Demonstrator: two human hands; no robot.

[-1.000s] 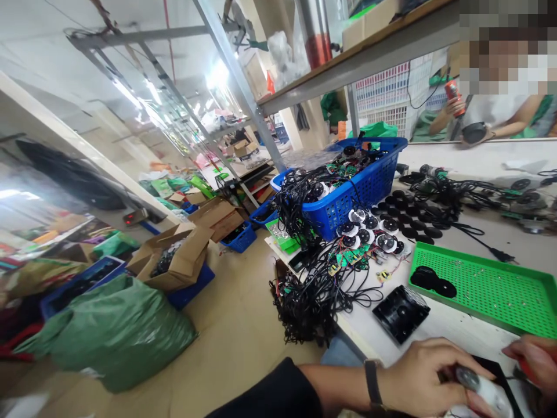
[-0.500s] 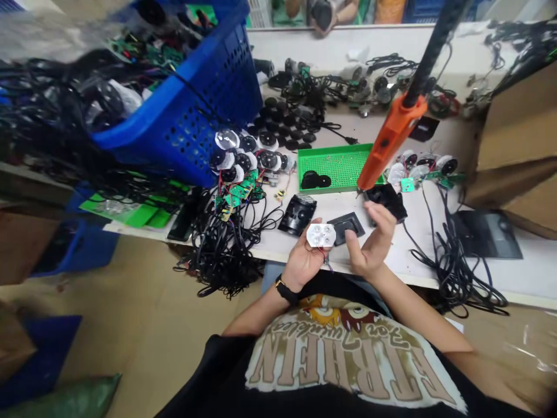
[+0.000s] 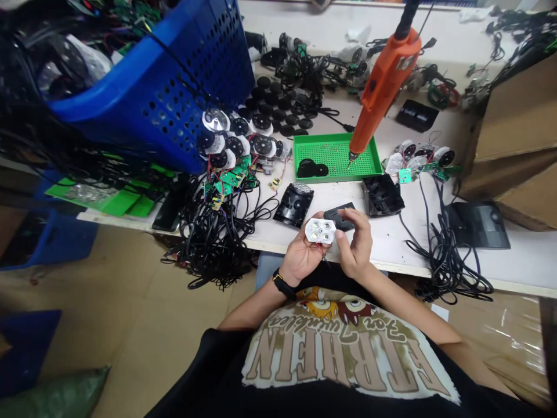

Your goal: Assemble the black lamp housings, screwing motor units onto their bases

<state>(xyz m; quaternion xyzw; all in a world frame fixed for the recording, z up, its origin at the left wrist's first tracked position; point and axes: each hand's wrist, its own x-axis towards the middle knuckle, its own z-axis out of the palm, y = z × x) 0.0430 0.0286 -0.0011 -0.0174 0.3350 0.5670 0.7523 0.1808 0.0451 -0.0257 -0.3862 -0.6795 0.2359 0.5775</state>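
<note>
From your head camera, you hold a white lens module [image 3: 321, 231] in front of your chest, just over the near edge of the worktop [image 3: 394, 247]. Your left hand [image 3: 300, 258], with a black watch [image 3: 282, 284] on its wrist, grasps the module from below and from the left, its four round lenses facing up at you. Your right hand [image 3: 354, 247] is curled in beside it, fingertips closed on the module's right edge. Thin wires hang from the module between your palms. On the worktop just beyond your hands lies a flat black plate [image 3: 342, 213], with a black housing [image 3: 295, 204] to its left and another [image 3: 383, 195] to its right. Behind them sits a green tray [image 3: 335, 155], and an orange screwdriver [image 3: 383, 87] hangs with its tip over the tray's right part. A blue basket [image 3: 165, 110] of cabled parts stands at the far left, above a tangle of black cables [image 3: 217, 238].
</note>
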